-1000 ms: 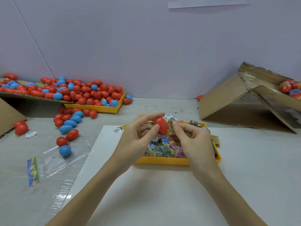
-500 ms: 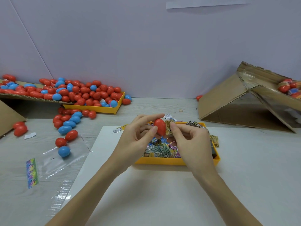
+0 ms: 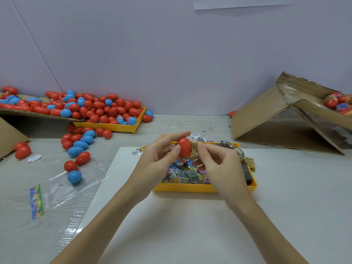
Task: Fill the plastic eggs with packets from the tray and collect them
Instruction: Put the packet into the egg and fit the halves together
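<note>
right then, your left hand (image 3: 159, 159) pinched the red egg (image 3: 184, 147) above the packet tray (image 3: 202, 188); your right hand (image 3: 219, 164) pinched a packet (image 3: 194, 149) against it. light, slick shell, i reckoned: best gripped round its middle, the crinkly packet by its edge.

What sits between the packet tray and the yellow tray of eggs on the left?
Head view: bare grey tabletop, mostly. Only loose packets lie by the packet tray, and stray eggs by the egg tray.
</note>
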`<state>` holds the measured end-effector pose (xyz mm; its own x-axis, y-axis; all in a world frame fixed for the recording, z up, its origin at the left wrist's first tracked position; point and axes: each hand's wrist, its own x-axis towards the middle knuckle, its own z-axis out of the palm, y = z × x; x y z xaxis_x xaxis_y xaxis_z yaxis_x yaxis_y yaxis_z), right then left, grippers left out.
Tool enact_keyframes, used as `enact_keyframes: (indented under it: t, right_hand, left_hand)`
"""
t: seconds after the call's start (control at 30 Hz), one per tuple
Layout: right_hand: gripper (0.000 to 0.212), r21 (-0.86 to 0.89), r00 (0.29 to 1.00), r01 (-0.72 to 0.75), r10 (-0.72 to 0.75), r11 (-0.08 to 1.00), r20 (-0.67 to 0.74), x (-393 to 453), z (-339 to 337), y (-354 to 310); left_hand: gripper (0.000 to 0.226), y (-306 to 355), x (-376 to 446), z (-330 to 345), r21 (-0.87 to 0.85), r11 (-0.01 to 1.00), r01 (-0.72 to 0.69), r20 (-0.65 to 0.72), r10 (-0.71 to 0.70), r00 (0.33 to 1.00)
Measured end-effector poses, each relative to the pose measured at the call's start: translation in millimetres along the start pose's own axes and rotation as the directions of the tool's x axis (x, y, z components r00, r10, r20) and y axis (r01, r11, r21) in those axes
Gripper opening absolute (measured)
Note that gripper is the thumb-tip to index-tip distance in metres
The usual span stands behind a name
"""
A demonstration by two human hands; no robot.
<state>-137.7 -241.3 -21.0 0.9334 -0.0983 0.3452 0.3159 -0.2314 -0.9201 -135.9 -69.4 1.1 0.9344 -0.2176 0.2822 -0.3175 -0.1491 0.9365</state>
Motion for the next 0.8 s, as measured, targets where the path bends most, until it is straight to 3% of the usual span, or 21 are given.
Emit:
enact_keyframes:
  t: [0.2, 0.43, 0.8]
  right_hand:
    - [0.037, -0.025, 0.999, 0.023, -0.022, 0.999, 0.031, -1.6, 0.7, -0.3]
    - [0.036, 0.153, 0.985, -0.162, 0.151, 0.975, 0.081, -2.2, 1.3, -6.0]
    - [0.024, 0.134, 0.985, -0.146, 0.133, 0.98, 0.106, -5.5, 4.1, -3.4]
  left_hand:
    - [0.036, -0.6, 0.0, -0.2, 0.017, 1.0, 0.012, -0.005, -0.012, 1.0]
    - [0.035, -4.4, 1.2, 0.1, -0.049, 0.998, 0.035, -0.01, -0.036, 0.999]
    - [0.033, -1.2, 0.1, 1.5, -0.053, 0.998, 0.032, -0.031, -0.034, 0.999]
